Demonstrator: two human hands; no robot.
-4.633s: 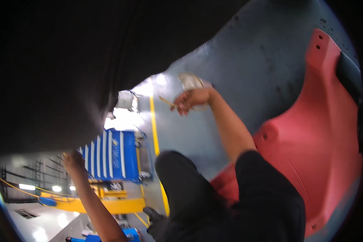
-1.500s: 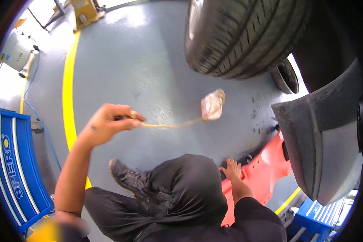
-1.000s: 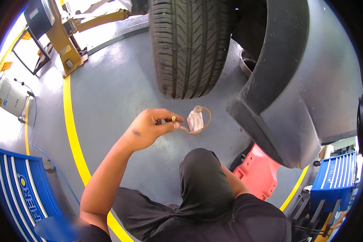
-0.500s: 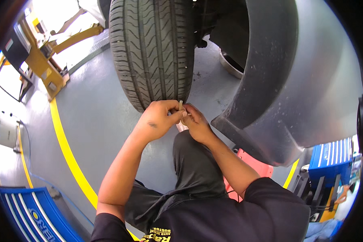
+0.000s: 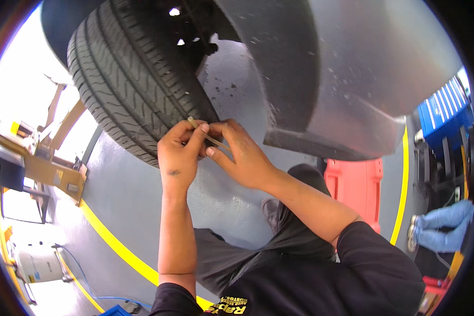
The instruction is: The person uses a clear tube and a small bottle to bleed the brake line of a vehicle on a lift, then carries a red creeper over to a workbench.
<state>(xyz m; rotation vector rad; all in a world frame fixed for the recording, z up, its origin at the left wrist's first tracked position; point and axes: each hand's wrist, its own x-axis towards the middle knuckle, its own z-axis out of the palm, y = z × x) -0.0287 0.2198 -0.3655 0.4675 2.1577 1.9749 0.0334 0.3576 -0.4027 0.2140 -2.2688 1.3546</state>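
A thin, pale, see-through tube (image 5: 217, 142) runs between my two hands, just in front of a black tyre (image 5: 126, 79). Near its upper end my left hand (image 5: 178, 155) pinches it between thumb and fingers. My right hand (image 5: 245, 155) is closed around its lower part, with the thumb pointing toward my left hand. The tube's short tip sticks up past my left fingertips, close to the tread. What lies behind my curled fingers is hidden.
The car's grey body panel (image 5: 368, 73) and dark wheel-arch edge (image 5: 292, 79) hang close on the right. Below them is a red plastic board (image 5: 354, 184). A blue tool cabinet (image 5: 445, 113) and a person's jeans-clad legs (image 5: 442, 229) are farther right. Yellow lift parts (image 5: 55, 171) stand left.
My view has turned, so the tyre now sits farther left and tilted. My hands have drawn slightly apart, and more of the tube shows between them.
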